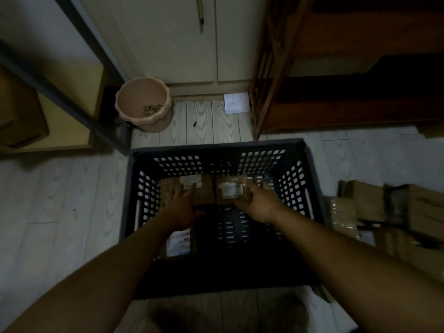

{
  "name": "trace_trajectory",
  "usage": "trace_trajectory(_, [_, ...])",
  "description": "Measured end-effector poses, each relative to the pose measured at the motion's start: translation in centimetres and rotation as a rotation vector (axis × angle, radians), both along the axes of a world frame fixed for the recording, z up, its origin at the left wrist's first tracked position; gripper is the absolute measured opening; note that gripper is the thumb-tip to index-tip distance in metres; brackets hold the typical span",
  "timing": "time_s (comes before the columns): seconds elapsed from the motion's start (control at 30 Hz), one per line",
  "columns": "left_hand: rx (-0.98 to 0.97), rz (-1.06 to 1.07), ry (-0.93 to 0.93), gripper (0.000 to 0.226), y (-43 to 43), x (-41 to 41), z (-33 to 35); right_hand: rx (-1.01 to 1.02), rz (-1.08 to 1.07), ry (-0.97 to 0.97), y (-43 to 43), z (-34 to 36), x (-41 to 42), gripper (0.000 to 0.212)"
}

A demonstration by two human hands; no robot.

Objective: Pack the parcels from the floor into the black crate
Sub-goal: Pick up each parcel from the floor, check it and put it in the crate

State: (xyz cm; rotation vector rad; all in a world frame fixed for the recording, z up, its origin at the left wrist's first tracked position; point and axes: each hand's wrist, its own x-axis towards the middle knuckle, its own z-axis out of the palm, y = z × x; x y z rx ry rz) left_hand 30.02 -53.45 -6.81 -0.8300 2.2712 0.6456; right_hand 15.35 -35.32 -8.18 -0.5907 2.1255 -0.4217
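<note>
In a black crate (216, 145) on pale plank floor (60, 188), the left hand (181, 207) lay flat on a larger parcel (204, 193); the right hand (260, 204) gripped a smaller parcel (229, 186) (pink bin (153, 123) beyond).

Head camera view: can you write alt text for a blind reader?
Two bare hands reach into a black crate: the left hand lies flat on a brown parcel, the right hand touches a smaller parcel beside it. More parcels lie on the floor.

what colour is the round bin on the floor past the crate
The bin is pale pink with a scalloped rim, best seen in the head view.
</note>
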Motion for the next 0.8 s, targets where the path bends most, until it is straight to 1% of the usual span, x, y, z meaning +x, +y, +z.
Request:
trace_trajectory(0.13, [0.056,0.038,0.022,0.089,1.9,1.1,13.8,-0.017,0.015,-0.027,2.1,13.7,0.8,0.071])
trace_trajectory(0.27, [0.017,0.059,0.082,0.082,4.3,2.3,29.1,-0.019,-0.022,0.004,4.2,27.1,1.4,0.073])
trace_trajectory(0.33, [-0.013,0.038,0.092,0.077,5.9,3.3,36.0,-0.036,-0.015,0.037,5.6,33.7,2.2,0.068])
trace_trajectory(0.4, [-0.027,0.039,0.123,0.076,7.2,4.7,41.4,-0.062,0.006,0.082,7.2,39.5,3.3,0.061])
trace_trajectory(0.47, [-0.024,0.104,0.171,0.082,8.3,6.0,45.5,-0.080,0.040,0.125,8.8,44.5,4.4,0.056])
trace_trajectory(0.53, [-0.026,0.165,0.244,0.083,9.6,7.3,48.7,-0.091,0.058,0.196,10.4,48.2,5.5,0.054])
trace_trajectory(0.6, [-0.029,0.201,0.305,0.082,10.9,8.4,51.3,-0.105,0.072,0.294,12.3,51.5,6.7,0.057])
trace_trajectory(0.67, [-0.028,0.182,0.356,0.086,12.2,9.4,53.4,-0.079,0.023,0.371,14.6,54.4,8.4,0.070])
trace_trajectory(0.7, [-0.021,0.151,0.378,0.087,12.8,9.9,54.3,-0.071,-0.016,0.409,16.1,55.7,9.3,0.074])
trace_trajectory(0.8, [0.020,0.071,0.446,0.085,15.5,11.2,57.5,-0.093,-0.133,0.482,20.8,59.3,11.9,0.075])
